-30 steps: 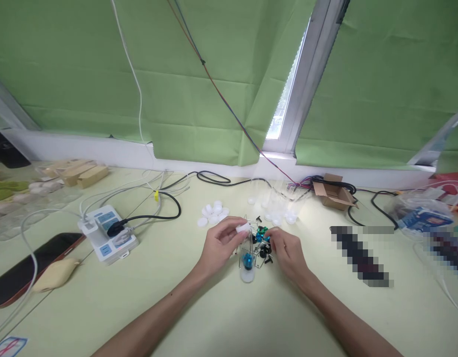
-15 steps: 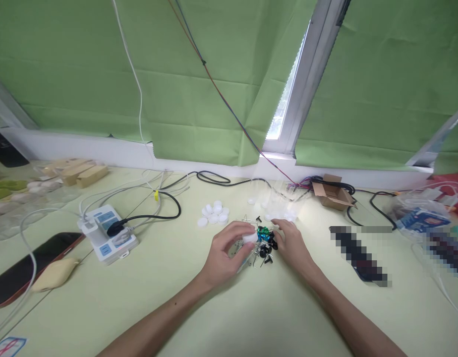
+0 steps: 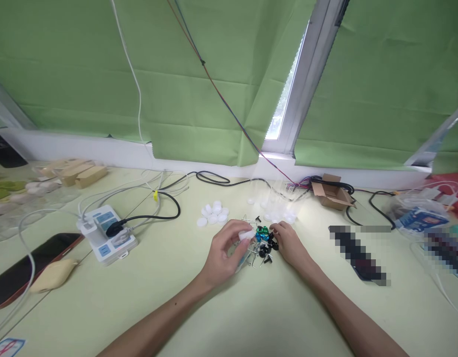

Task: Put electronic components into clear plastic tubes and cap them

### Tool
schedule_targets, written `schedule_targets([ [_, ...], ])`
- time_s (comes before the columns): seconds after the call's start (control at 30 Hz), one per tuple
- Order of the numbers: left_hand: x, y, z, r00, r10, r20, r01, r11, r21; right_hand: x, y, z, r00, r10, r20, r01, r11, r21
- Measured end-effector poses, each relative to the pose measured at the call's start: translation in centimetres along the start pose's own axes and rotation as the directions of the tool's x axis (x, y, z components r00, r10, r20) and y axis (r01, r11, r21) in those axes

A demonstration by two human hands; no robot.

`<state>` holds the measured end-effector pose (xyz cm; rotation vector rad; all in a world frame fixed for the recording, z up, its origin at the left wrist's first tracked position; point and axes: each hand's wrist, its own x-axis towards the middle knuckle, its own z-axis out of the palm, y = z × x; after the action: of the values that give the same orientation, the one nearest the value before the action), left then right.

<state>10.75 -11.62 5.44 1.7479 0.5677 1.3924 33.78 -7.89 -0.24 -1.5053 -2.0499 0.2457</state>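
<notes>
My left hand (image 3: pixel 225 250) grips a white round cap (image 3: pixel 246 234) between thumb and fingers; a see-through part, perhaps a small clear bottle, shows below it, partly hidden by the hand. Just right of it lies a pile of small hardware: green clips (image 3: pixel 262 230), blue clips (image 3: pixel 261 238), black pieces (image 3: pixel 264 251) and bent metal wires (image 3: pixel 256 262). My right hand (image 3: pixel 289 244) is at the pile's right side, its thumb and index finger drawn together. What sits between those fingertips is too small to make out.
Several white caps (image 3: pixel 213 218) lie behind my left hand. Clear containers (image 3: pixel 275 208) stand behind the pile. A cardboard box (image 3: pixel 332 195) and black cables (image 3: pixel 214 179) lie along the wall. A power strip (image 3: pixel 108 235), phone (image 3: pixel 43 263) and yellowish case (image 3: pixel 55 275) are at left.
The white cap in my left hand has tilted and shifted slightly left. My right index finger has curled in closer to the thumb beside the pile.
</notes>
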Motion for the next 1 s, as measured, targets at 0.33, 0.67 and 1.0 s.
schedule_targets([
  [0.33, 0.1, 0.0, 0.2, 0.998, -0.058, -0.010, 0.057, 0.996, -0.065, 0.2, 0.1, 0.3, 0.999, 0.048, 0.013, -0.045, 0.987, -0.155],
  [0.67, 0.4, 0.0, 0.0, 0.988, -0.142, -0.065, 0.138, 0.988, -0.068, 0.2, -0.3, 0.2, 0.997, 0.071, 0.025, -0.064, 0.970, -0.237],
  [1.0, 0.0, -0.2, 0.1, 0.995, -0.090, -0.044, 0.087, 0.993, -0.085, -0.6, -2.4, -1.5, 0.980, 0.141, -0.140, -0.165, 0.969, -0.181],
])
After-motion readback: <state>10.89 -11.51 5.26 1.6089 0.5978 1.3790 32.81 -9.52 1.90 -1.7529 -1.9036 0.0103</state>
